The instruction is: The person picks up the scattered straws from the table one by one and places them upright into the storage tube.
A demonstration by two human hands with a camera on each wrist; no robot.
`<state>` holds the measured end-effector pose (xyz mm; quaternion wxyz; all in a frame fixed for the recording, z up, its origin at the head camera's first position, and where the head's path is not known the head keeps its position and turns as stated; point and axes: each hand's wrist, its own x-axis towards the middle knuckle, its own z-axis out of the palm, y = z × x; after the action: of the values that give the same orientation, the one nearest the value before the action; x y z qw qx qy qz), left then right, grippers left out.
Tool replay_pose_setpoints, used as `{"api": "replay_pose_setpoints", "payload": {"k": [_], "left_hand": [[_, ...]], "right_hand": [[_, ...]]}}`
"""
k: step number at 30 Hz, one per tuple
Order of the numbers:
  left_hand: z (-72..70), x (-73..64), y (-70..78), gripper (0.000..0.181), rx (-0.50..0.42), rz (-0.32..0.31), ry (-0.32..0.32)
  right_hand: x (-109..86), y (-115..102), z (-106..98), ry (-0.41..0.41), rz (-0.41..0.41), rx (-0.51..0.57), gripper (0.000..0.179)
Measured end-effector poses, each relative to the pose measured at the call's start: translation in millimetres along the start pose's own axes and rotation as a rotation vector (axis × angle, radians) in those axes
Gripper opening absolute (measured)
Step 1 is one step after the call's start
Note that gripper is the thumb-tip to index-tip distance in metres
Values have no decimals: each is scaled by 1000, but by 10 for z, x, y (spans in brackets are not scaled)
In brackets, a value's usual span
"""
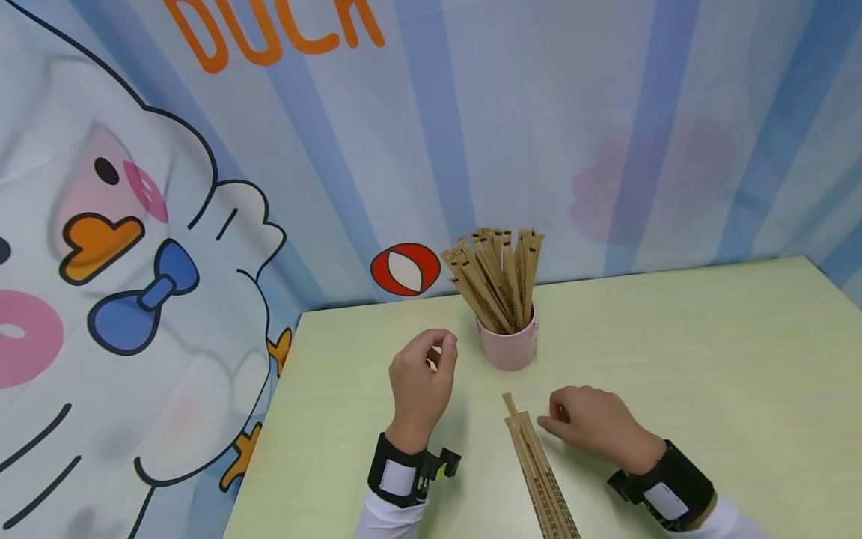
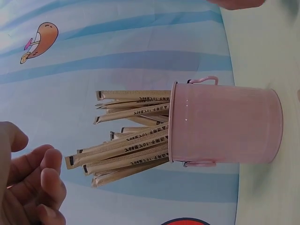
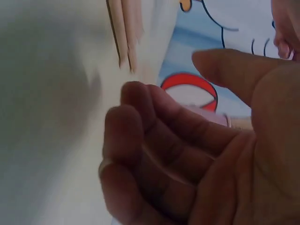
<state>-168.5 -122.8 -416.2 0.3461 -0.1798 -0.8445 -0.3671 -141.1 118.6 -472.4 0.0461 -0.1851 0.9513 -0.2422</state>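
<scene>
A pink metal bucket stands upright at the back of the table, packed with slim paper-wrapped straws. Just left of it my left hand is raised, fingers loosely bent and holding nothing. In the left wrist view its fingertips come close to the ends of the straws. Several more wrapped straws lie side by side on the table, one sticking out farther than the others. My right hand is right beside their far ends, loosely curled; the right wrist view shows nothing between thumb and fingers.
The pale yellow table meets a blue striped cloth backdrop behind the bucket. A printed duck covers the cloth at left. Each wrist wears a black strap with a small camera.
</scene>
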Motion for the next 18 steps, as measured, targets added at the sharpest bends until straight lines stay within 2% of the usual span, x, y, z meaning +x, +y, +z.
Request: {"api": "replay_pose_setpoints", "payload": {"k": [2,5,12,18], "left_hand": [[-3,2,-6,17,0,-3,-1],[-6,0,-15,17,-2,-1,-1],[-13,2,-14,18,1,-4,3],[-13,-3,-19,18,-2,-7,0]], "right_hand": [[-24,-47,80,-50,10,-13,32],[-49,-95,192,-83,10,-22,34],[-89,-144,347,-101,-28,-40,32],[-80,-175,363,-117,-2,-24,29]]}}
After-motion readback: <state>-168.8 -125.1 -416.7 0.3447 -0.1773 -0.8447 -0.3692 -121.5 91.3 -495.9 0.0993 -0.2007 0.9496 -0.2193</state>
